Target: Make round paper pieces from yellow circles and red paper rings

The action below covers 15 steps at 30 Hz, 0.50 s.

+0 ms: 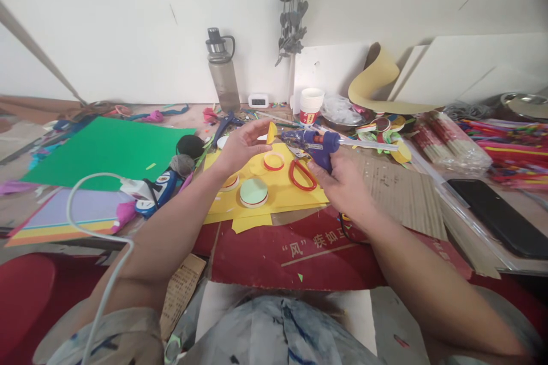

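Note:
In my right hand (pixel 342 179) is a blue hot glue gun (pixel 321 147), a clear glue stick (pixel 372 144) jutting from its back. Its nozzle points left at a small yellow paper piece (pixel 271 133), which my left hand (pixel 244 145) pinches between thumb and fingers. Below both hands lie yellow paper sheets (pixel 295 199). On them rest a round pale-green disc with a white rim (pixel 253 191), a red-and-white ring (pixel 274 161) and red-handled scissors (pixel 303 175), whose blades are partly covered by the glue gun.
A green sheet (pixel 107 154) and a power strip with a white plug (pixel 156 191) are at left. A water bottle (pixel 223 77) and paper cup (pixel 311 105) stand along the wall. Corrugated cardboard (pixel 398 199), a black phone (pixel 499 217) and colourful pipe cleaners (pixel 509 148) lie at right.

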Available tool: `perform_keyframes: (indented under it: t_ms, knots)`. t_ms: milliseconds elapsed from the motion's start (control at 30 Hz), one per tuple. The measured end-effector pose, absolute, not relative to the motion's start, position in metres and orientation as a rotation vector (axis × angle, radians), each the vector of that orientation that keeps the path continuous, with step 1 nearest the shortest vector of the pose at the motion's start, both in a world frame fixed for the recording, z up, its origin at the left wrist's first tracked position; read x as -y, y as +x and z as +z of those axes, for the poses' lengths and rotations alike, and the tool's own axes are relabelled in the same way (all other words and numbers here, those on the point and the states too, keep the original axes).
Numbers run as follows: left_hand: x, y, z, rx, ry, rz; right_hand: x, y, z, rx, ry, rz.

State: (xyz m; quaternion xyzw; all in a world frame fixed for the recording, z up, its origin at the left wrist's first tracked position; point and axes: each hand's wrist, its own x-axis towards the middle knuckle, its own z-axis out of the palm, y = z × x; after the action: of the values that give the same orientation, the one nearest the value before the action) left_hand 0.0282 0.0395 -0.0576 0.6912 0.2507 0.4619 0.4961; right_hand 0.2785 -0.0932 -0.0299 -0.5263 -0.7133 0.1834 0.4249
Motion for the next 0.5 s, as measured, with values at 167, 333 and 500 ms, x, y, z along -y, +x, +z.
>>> perform_keyframes:
  t_ms: [167,333,500]
  knots:
    - [-0.039,0.029,-0.058,-0.580,1.669,1.102,0.092,0.280,-0.032,1.776,-1.293,0.440]
    - [-0.030,0.032,-0.055,-0.608,1.662,1.003,0.090,0.280,-0.033,1.744,-1.243,0.418]
    - [-0.027,0.033,-0.052,-0.622,1.661,0.975,0.089,0.279,-0.035,1.735,-1.215,0.435]
